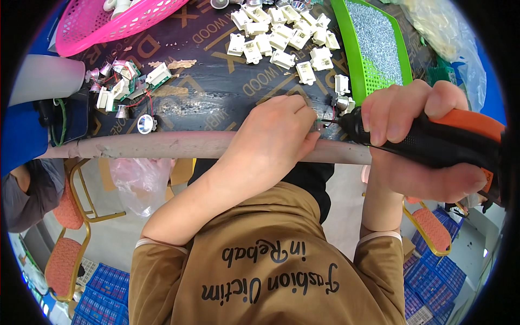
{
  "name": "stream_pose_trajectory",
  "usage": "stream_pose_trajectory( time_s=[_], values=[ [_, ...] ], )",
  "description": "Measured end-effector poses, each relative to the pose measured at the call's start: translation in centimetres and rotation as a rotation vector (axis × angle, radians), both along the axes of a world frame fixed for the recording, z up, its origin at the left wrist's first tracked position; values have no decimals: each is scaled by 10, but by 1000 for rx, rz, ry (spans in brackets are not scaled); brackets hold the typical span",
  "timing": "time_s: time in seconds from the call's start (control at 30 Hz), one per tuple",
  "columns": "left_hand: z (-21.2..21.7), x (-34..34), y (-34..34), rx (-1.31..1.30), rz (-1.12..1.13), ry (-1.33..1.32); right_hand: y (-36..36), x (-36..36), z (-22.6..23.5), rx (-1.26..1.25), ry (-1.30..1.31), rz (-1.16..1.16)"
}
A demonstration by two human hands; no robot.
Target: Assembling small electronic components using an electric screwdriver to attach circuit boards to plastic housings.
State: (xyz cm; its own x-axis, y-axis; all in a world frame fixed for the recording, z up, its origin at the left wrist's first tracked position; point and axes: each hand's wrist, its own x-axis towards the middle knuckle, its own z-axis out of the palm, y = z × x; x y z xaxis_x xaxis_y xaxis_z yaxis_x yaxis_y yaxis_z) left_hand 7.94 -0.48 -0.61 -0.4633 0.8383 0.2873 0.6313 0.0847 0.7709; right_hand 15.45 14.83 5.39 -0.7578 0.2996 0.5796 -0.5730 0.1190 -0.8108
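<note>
My right hand (411, 122) is wrapped around a black and orange power screwdriver (444, 138), held level with its bit pointing left. The bit's tip reaches a small green circuit board (318, 125) at the table's near edge. My left hand (279, 130) is closed, its fingertips pinching that board and hiding most of it. Beside the bit, a small silver reflector lamp (342, 102) with a red wire lies next to a white plastic housing (342, 84). Whether the bit sits in a screw cannot be seen.
White housings (279, 38) are heaped at the back. Right of them is a green tray (357, 49) of small screws (376, 43). Wired boards (127, 84) with reflectors lie left, near a grey-white cup (49, 80) and pink basket (103, 32). A plastic bag (449, 32) lies far right.
</note>
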Motion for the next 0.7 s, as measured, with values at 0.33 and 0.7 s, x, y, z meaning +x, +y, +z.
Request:
stream_pose_trajectory(
  time_s=[0.33,0.7],
  values=[
    [-3,-1,2,-2,-12,-47,21,-4,24,-60,59,225],
    [2,3,0,-70,-8,-38,91,10,12,-252,100,-220]
  ],
)
